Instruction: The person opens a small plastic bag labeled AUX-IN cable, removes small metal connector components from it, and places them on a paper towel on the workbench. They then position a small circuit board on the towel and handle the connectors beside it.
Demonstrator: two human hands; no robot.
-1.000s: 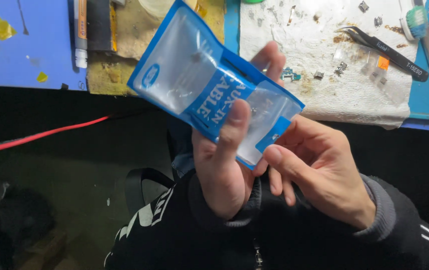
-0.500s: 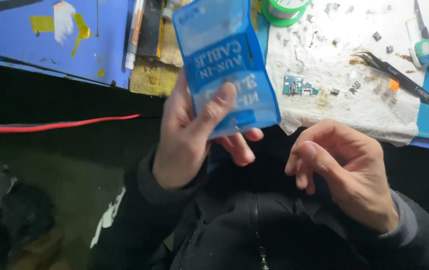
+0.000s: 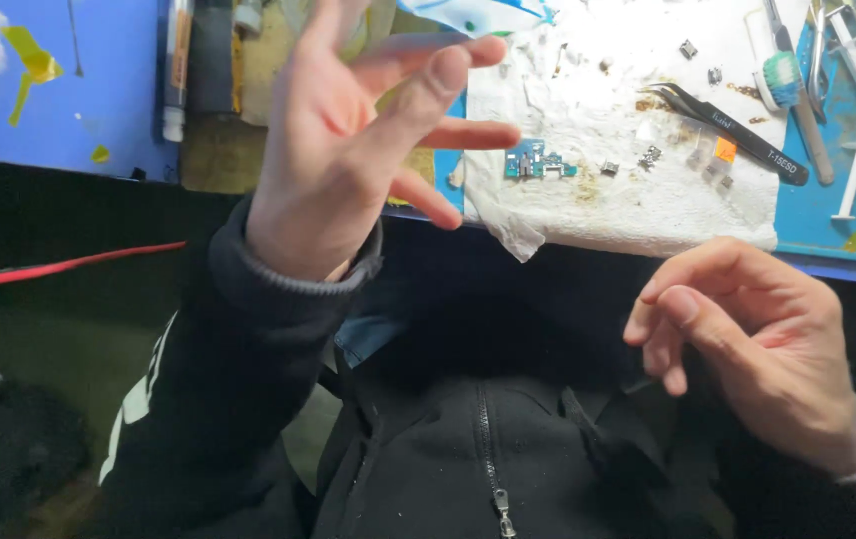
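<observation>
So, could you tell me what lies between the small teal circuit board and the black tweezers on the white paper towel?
In the head view, small metal connector parts lie scattered on the stained towel between the board and tweezers.

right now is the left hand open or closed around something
Open: the left hand is raised with fingers spread and nothing between them; the blue and clear pouch lies apart on the bench.

Single head-worn view, looking steeply down from close above the white paper towel (image 3: 638,130) at the bench edge. Wearer's torso lies below the towel; no second view shares coverage.
</observation>
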